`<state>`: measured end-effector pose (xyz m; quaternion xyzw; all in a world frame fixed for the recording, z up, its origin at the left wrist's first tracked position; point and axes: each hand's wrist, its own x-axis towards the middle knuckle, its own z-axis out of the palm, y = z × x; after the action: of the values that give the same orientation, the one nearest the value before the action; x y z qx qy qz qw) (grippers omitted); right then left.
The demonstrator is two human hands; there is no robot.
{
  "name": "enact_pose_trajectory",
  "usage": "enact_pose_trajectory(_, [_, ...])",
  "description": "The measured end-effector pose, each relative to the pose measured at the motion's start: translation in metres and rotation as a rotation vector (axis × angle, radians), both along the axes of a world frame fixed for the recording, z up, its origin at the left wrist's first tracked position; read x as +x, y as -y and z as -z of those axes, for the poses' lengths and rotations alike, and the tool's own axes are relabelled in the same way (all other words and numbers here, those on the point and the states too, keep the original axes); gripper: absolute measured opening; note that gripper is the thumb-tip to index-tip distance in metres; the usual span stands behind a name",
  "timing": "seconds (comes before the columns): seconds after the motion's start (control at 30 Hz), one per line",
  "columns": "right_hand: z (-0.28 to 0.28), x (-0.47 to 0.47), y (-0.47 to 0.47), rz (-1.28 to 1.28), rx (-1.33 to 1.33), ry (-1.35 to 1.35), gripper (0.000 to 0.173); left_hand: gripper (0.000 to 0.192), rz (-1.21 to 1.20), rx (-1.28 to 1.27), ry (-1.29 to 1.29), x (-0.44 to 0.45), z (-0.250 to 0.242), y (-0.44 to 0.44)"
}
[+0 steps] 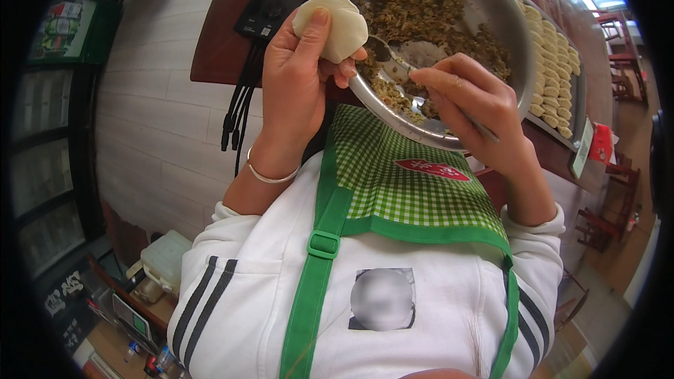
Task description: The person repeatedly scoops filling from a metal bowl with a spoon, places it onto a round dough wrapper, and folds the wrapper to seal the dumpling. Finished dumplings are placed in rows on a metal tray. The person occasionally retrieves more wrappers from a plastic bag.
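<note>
Pinched between the thumb and fingers of my left hand is a round dough wrapper, held up beside the bowl's left rim. My right hand grips a metal spoon, whose bowl end reaches toward the wrapper. Under my right hand stands a large stainless steel bowl. Minced filling is heaped along its far side, and more clings near the close rim. Whether the spoon carries filling is hard to tell.
A tray of shaped dumplings lies right of the bowl. A black box with hanging cables sits at the left of the red-brown table. A card with a printed code stands by the tray's near corner.
</note>
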<state>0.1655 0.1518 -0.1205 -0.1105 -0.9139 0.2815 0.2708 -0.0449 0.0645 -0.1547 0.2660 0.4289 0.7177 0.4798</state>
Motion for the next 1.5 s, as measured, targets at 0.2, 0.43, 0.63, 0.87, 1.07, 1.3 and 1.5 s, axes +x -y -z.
enact_pose_trajectory(0.2, [-0.01,0.012,0.017,0.014,-0.031,-0.009,0.022,0.027,0.006,0.003,-0.03,0.001,0.0,0.0])
enact_pose_trajectory(0.43, [-0.006,0.031,0.025,0.122,-0.267,-0.003,0.023,0.027,-0.022,0.014,-0.053,0.004,0.001,-0.002])
enact_pose_trajectory(0.63, [-0.005,0.044,0.024,0.416,-0.912,-0.103,0.023,0.026,0.006,0.02,-0.073,0.001,0.0,-0.003])
enact_pose_trajectory(0.87, [-0.014,0.051,0.015,0.424,-0.978,-0.445,0.027,0.027,0.105,-0.06,-0.262,0.004,-0.019,0.009])
enact_pose_trajectory(1.07, [-0.016,0.047,0.029,0.296,-0.057,-0.295,0.024,0.039,0.411,-0.014,-0.15,0.017,-0.023,-0.006])
enact_pose_trajectory(1.3, [-0.008,0.041,0.038,0.138,0.407,-0.102,0.04,0.033,0.358,0.057,-0.254,0.026,-0.021,-0.014])
enact_pose_trajectory(1.5, [0.001,0.061,0.037,0.286,-0.068,-0.42,0.025,0.032,0.358,0.058,-0.178,0.028,-0.021,-0.012])
